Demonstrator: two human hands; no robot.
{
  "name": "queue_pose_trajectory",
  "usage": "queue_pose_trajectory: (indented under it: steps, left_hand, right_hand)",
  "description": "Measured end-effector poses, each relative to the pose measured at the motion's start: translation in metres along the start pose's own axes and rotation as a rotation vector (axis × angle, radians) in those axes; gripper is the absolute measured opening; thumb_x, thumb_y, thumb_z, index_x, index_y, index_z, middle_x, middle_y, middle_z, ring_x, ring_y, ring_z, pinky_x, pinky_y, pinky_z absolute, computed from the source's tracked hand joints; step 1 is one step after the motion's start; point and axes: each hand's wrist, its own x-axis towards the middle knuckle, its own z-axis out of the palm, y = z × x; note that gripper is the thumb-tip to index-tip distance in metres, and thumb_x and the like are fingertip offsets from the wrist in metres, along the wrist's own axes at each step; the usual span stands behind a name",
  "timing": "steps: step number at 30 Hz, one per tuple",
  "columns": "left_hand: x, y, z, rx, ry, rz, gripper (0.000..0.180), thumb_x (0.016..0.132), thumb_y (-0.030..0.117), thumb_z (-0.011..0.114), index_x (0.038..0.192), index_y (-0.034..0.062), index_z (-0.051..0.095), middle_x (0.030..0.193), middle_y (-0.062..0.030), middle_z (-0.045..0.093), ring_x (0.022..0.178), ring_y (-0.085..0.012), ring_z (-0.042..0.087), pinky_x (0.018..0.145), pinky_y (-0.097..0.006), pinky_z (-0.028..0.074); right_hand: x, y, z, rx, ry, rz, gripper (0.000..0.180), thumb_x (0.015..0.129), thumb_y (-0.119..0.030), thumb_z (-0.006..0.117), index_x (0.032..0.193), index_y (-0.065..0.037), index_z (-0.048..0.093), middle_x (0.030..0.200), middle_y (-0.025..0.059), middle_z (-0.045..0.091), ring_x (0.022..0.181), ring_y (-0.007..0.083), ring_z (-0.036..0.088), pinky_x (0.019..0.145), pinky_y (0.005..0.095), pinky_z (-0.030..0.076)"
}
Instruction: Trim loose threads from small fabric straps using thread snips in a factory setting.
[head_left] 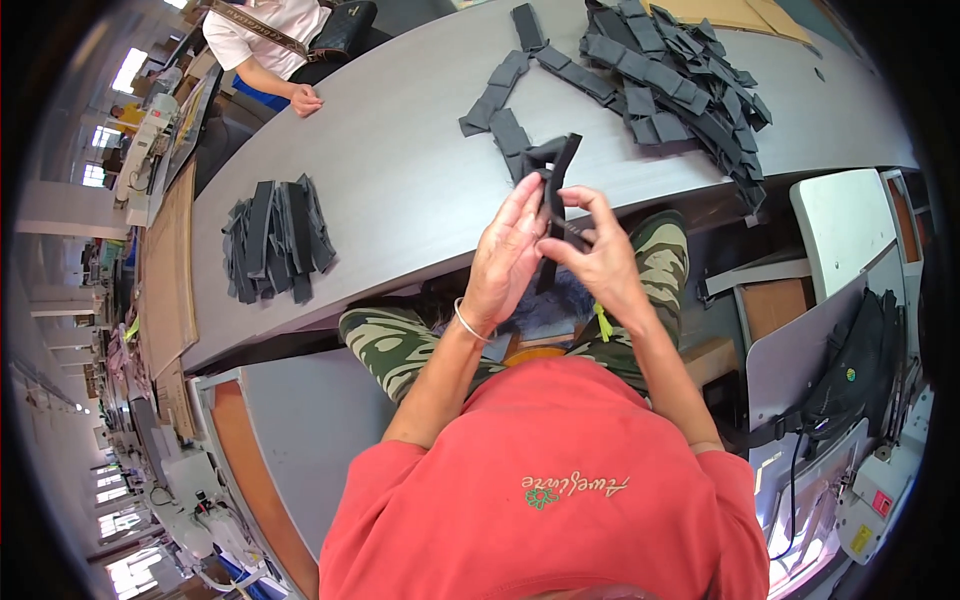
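Observation:
Above my lap, at the table's near edge, my left hand [508, 252] is upright with its fingers together and the thumb side against a dark grey fabric strip [556, 190]. From the other side my right hand [602, 252] pinches the same strip between thumb and fingers. The strip stands folded between the two hands, and its lower end hangs below them. A chain of similar flat grey pieces [511, 133] runs from the strip across the table to a large heap of linked grey pieces [665, 75]. Part of the strip is hidden behind my fingers.
A small stack of loose dark grey strips [275, 240] lies on the left of the grey table [400, 150]. Across the table a person's hand [306, 100] rests near the edge. Brown cardboard [740, 14] lies beyond the heap. A white board [845, 235] stands at the right.

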Motion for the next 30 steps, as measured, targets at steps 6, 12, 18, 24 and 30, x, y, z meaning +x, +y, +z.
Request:
queue_pose_trajectory:
  steps: [6,12,18,24,30]
  left_hand:
    - [0.003,0.01,0.004,0.255,0.048,-0.04,0.049,0.09,0.014,0.059,0.132,-0.0054,0.042,0.133,-0.018,0.046,0.12,-0.0248,0.05,0.097,-0.034,0.044]
    - [0.023,0.022,-0.03,0.512,0.274,0.055,0.045,0.092,0.016,0.057,0.13,-0.0022,0.044,0.123,-0.0121,0.053,0.104,-0.0185,0.056,0.086,-0.031,0.048]
    - [0.035,-0.001,-0.043,0.514,0.232,-0.235,0.079,0.082,0.027,0.071,0.141,-0.0019,0.028,0.119,-0.0103,0.053,0.101,-0.0128,0.054,0.08,-0.027,0.046]
    - [0.03,0.003,-0.031,0.258,0.262,-0.199,0.038,0.085,0.019,0.067,0.117,0.0039,0.051,0.096,-0.0022,0.06,0.083,-0.0096,0.059,0.071,-0.025,0.048]
    - [0.035,0.023,-0.035,0.326,0.32,-0.194,0.032,0.08,0.017,0.069,0.107,0.003,0.057,0.088,-0.0026,0.062,0.074,-0.0088,0.058,0.063,-0.022,0.047]
  right_hand:
    - [0.013,0.019,-0.004,0.191,-0.019,0.077,0.05,0.074,-0.015,0.075,0.118,-0.007,0.052,0.11,0.0108,0.054,0.101,0.0162,0.054,0.083,0.0301,0.047]
    - [0.02,0.006,-0.004,0.552,-0.116,0.219,0.049,0.077,-0.011,0.073,0.119,0.0,0.051,0.112,0.0065,0.053,0.104,0.0127,0.05,0.083,0.0247,0.045]
    - [0.012,0.005,0.001,0.528,-0.143,0.27,0.048,0.076,-0.008,0.07,0.12,-0.001,0.052,0.113,0.0062,0.054,0.1,0.0122,0.052,0.084,0.0246,0.045]
    - [0.008,0.01,0.003,0.543,-0.161,0.242,0.044,0.077,-0.009,0.069,0.117,-0.002,0.053,0.11,0.0038,0.056,0.092,0.0074,0.052,0.075,0.0215,0.044]
    - [0.021,0.013,0.008,0.429,-0.123,0.315,0.029,0.08,-0.009,0.065,0.107,-0.003,0.06,0.094,0.0011,0.059,0.085,0.0052,0.051,0.072,0.0208,0.042]
